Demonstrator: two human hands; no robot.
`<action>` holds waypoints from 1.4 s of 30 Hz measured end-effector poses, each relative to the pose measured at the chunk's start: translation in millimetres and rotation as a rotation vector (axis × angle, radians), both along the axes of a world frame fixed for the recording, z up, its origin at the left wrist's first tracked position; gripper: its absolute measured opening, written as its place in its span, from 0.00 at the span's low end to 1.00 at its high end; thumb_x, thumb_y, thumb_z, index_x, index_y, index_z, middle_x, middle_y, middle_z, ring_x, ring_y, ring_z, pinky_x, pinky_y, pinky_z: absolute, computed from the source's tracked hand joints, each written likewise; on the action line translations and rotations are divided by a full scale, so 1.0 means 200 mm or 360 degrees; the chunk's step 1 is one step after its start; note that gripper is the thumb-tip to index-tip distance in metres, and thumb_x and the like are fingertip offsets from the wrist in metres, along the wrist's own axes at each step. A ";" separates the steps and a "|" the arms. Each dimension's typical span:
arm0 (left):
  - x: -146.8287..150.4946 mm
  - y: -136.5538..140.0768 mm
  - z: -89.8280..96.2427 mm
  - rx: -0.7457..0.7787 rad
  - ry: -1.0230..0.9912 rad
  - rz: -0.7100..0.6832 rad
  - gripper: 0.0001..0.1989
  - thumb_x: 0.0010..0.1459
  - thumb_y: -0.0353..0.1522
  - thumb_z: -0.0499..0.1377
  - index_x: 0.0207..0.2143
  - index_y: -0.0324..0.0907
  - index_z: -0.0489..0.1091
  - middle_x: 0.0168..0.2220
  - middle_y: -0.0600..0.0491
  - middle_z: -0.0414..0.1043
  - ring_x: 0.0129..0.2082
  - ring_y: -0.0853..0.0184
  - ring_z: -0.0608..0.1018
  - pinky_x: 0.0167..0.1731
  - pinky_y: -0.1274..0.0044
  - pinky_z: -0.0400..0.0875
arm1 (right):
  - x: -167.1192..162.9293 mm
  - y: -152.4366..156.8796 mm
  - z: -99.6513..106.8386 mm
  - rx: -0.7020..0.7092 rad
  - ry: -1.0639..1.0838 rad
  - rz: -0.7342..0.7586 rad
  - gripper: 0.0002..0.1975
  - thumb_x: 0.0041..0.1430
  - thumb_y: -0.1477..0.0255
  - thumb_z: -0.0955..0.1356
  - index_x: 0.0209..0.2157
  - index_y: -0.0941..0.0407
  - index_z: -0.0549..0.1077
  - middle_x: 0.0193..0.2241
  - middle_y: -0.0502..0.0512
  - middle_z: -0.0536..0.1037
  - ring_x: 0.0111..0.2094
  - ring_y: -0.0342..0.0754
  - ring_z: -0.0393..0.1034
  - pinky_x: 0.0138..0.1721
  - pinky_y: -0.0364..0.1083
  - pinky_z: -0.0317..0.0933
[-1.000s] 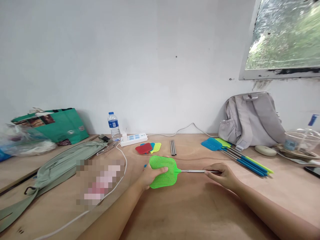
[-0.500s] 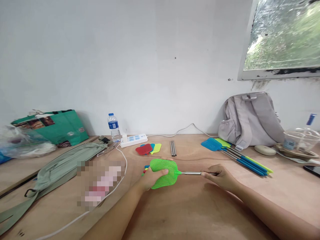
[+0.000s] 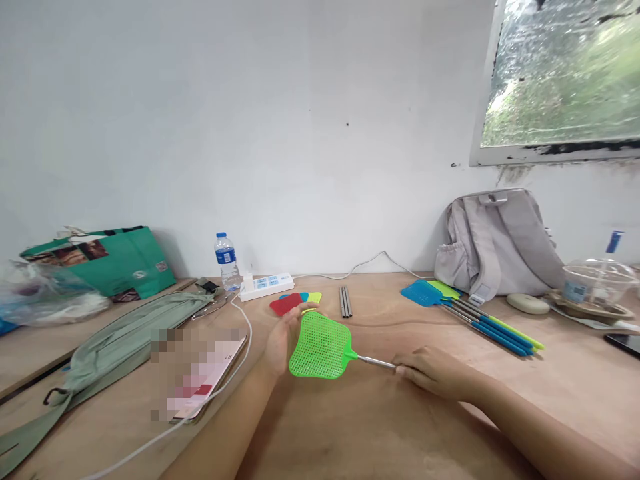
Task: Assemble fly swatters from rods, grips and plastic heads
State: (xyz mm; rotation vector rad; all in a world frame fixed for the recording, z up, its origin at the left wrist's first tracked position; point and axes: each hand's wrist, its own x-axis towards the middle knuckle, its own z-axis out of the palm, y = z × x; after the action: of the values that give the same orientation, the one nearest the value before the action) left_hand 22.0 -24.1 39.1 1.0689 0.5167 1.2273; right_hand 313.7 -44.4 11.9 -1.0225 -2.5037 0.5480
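Observation:
A bright green fly swatter [image 3: 320, 347] is held above the table in the middle, its mesh head to the left and its thin metal rod to the right. My right hand [image 3: 433, 372] is closed around the rod, hiding its far end. Beside and partly behind the head's left edge is my left hand [image 3: 281, 341], its fingers stretched out along the upper edge; the thumb is hidden. Just beyond lie loose swatter heads, a red one [image 3: 287, 305] in front, with blue and yellow ones partly covered. Several short metal tubes [image 3: 345, 302] lie to their right.
Swatters with blue and yellow-green handles [image 3: 505, 337] lie at right, before a grey backpack [image 3: 505, 247]. A plastic cup [image 3: 595, 283] stands at far right. At left are a power strip [image 3: 266, 285], bottle [image 3: 228, 261], green bag [image 3: 135, 260], grey-green strap bag [image 3: 125, 340] and white cable [image 3: 244, 360].
My left hand has shifted from gripping the green head, thumb on top, to stretched fingers at its upper left edge. The head has tilted and the rod end with my right hand has dropped slightly.

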 end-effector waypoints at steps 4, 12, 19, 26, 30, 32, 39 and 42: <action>-0.09 0.06 -0.01 0.0302 0.0234 0.0364 0.16 0.50 0.43 0.51 0.33 0.42 0.68 0.34 0.51 0.69 0.33 0.64 0.70 0.37 0.73 0.62 | 0.03 0.03 -0.04 -0.0005 0.0181 -0.0274 0.19 0.59 0.58 0.54 0.24 0.53 0.65 0.20 0.51 0.69 0.23 0.45 0.61 0.26 0.43 0.52; -0.17 0.04 0.00 0.1251 0.2029 0.0159 0.07 0.47 0.36 0.56 0.29 0.44 0.70 0.32 0.52 0.69 0.34 0.64 0.68 0.35 0.76 0.58 | 0.01 0.08 -0.06 -0.0688 0.1179 -0.0449 0.17 0.54 0.54 0.59 0.28 0.54 0.59 0.19 0.48 0.68 0.21 0.42 0.60 0.22 0.42 0.52; -0.14 0.04 -0.03 0.1421 0.2320 0.0146 0.04 0.43 0.33 0.58 0.25 0.43 0.69 0.24 0.54 0.68 0.25 0.67 0.67 0.24 0.79 0.53 | -0.02 0.08 -0.09 -0.0991 0.1346 -0.0474 0.08 0.47 0.68 0.67 0.24 0.55 0.63 0.17 0.45 0.64 0.19 0.39 0.57 0.21 0.41 0.51; -0.12 0.05 -0.06 0.1262 0.2336 0.0164 0.03 0.42 0.32 0.58 0.22 0.43 0.66 0.21 0.55 0.65 0.21 0.69 0.65 0.22 0.79 0.50 | -0.06 0.04 -0.06 -0.1124 0.1576 -0.0504 0.06 0.40 0.74 0.69 0.22 0.55 0.66 0.20 0.45 0.68 0.25 0.41 0.64 0.29 0.41 0.58; -0.07 0.01 -0.06 0.1288 0.2444 0.0025 0.04 0.48 0.34 0.56 0.24 0.43 0.65 0.25 0.54 0.66 0.28 0.66 0.67 0.25 0.79 0.54 | -0.10 0.00 -0.06 -0.1340 0.1744 -0.0394 0.07 0.41 0.68 0.69 0.22 0.56 0.70 0.22 0.50 0.71 0.27 0.44 0.68 0.34 0.44 0.59; -0.03 -0.02 -0.05 0.1278 0.2454 -0.0084 0.06 0.52 0.35 0.53 0.27 0.43 0.65 0.28 0.54 0.66 0.30 0.66 0.67 0.28 0.78 0.56 | -0.13 -0.01 -0.07 -0.1432 0.1772 -0.0291 0.10 0.43 0.64 0.67 0.24 0.57 0.71 0.24 0.52 0.73 0.29 0.47 0.69 0.35 0.46 0.59; 0.10 -0.11 -0.05 0.1134 0.2263 -0.0208 0.08 0.58 0.35 0.46 0.35 0.44 0.62 0.32 0.55 0.65 0.32 0.69 0.67 0.32 0.78 0.59 | -0.16 -0.03 -0.09 -0.1353 0.1909 -0.0127 0.14 0.49 0.63 0.63 0.22 0.59 0.73 0.24 0.54 0.73 0.27 0.49 0.68 0.34 0.49 0.60; 0.11 -0.11 -0.07 0.1066 0.2139 -0.0197 0.09 0.59 0.35 0.44 0.36 0.43 0.61 0.35 0.54 0.65 0.34 0.68 0.67 0.34 0.77 0.60 | -0.15 -0.02 -0.09 -0.1284 0.1904 -0.0137 0.16 0.51 0.63 0.61 0.22 0.59 0.73 0.22 0.55 0.72 0.26 0.48 0.68 0.33 0.49 0.60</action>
State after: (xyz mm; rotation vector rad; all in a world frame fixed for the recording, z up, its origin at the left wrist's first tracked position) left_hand 44.9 -45.8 24.9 2.4454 1.0361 0.3850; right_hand 283.4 -48.4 -5.8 -0.6550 -1.1538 1.6099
